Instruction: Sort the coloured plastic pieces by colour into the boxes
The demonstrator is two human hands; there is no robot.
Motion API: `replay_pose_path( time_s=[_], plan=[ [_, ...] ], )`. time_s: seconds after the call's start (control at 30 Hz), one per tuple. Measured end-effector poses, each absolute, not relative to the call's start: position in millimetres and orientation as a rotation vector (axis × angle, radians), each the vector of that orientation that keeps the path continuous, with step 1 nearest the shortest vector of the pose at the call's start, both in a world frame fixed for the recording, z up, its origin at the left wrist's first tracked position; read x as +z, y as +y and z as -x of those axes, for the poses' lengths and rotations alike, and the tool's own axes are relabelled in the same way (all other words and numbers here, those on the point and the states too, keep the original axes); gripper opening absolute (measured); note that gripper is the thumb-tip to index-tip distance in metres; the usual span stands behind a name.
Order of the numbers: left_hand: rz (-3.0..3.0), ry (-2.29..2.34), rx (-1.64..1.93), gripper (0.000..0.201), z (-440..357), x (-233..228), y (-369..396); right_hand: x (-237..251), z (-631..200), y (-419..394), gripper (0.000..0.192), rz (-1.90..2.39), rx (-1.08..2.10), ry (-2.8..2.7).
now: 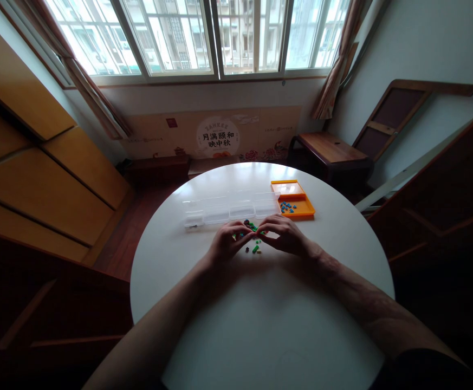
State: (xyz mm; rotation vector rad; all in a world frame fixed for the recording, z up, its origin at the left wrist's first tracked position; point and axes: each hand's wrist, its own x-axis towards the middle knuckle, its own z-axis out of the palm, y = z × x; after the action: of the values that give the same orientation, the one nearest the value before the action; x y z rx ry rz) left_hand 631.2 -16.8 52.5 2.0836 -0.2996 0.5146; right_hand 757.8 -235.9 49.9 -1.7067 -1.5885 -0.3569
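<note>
A big round white table (260, 325) fills the middle of the view. At 12 o'clock on the table lies a long clear plastic box with little compartments (230, 209). Just beside it, at about 1 o'clock, sits a flat orange plastic tray (301, 208) with a few tiny blue pieces (287, 206) inside. A dark wooden side table (330, 148) stands past the round table, at 1 o'clock, under the window.

Both hands rest on the table near the middle, close to the clear box. The left hand (228, 244) is curled, its fingertips pinched together over the small pile of green and dark toy bricks (251, 226). The right hand (285, 235) is curled too, its fingertips meeting the left ones at the pile. The fingers hide whatever is pinched between them, so I cannot tell what they hold.

One small green brick (256, 249) lies loose on the table at 6 o'clock from the pile, between the two hands.
</note>
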Motion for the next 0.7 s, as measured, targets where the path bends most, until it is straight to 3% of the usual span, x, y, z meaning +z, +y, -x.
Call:
replay_pose_path(
  time_s=[0.2,0.47,0.7],
  plan=[
    [-2.282,-0.242,0.585,0.034,-628.9,53.4,-10.0,49.5,-761.3,-237.2,0.009,1.756,-0.353,-1.528],
    [-2.648,-0.327,0.611,0.005,-619.5,62.9,4.6,37.7,-786.7,-250.8,0.01,1.958,-0.561,-1.029],
    [-2.668,-0.334,0.56,0.008,-619.4,56.4,8.5,34.1,-806.6,-264.6,0.011,1.95,-0.555,-0.865]
  ],
)
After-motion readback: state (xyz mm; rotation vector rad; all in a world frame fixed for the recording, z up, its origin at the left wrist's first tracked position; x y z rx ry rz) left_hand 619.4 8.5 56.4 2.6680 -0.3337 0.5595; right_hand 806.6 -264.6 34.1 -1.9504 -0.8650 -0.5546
